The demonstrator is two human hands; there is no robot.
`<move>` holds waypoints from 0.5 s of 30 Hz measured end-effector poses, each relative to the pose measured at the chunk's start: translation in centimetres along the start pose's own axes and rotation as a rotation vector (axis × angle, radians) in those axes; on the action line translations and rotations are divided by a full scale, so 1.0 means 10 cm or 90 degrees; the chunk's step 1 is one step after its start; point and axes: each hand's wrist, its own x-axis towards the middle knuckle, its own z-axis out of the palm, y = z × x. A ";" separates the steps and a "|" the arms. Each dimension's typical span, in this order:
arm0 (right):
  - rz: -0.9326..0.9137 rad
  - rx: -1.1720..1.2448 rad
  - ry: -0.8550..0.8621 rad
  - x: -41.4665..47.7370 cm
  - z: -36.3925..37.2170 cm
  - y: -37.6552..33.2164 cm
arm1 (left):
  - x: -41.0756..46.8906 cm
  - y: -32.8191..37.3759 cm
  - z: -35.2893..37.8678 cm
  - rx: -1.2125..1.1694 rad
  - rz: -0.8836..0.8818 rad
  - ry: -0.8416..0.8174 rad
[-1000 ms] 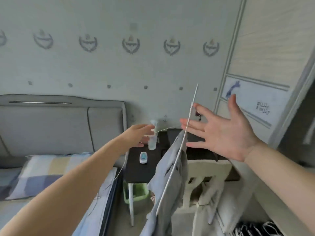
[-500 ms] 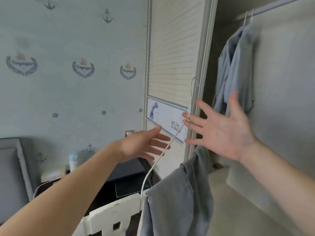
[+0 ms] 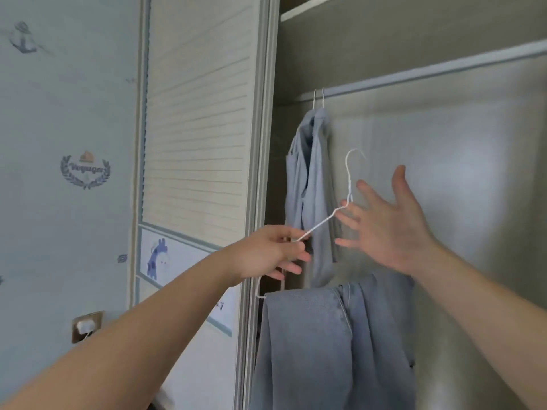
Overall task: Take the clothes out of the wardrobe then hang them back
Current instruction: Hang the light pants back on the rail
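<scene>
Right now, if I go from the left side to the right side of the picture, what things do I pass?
anchor sticker → Voyager badge → slatted door → hung grey clothes → right hand

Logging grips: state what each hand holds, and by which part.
The left hand pinches the white hanger on its shoulder wire; the right hand is open, fingertips by its neck.

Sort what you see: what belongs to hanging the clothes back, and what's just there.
Job:
hanger, pinched by the left hand
grey garment draped over it
right hand, fingers spread
rail
hung clothes

Just there:
louvred door
giraffe sticker
socket
wallpaper crest
</scene>
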 end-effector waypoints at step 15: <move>-0.147 -0.189 0.146 1.56 -0.50 -1.33 | 1.96 0.82 -0.50 0.059 0.226 0.070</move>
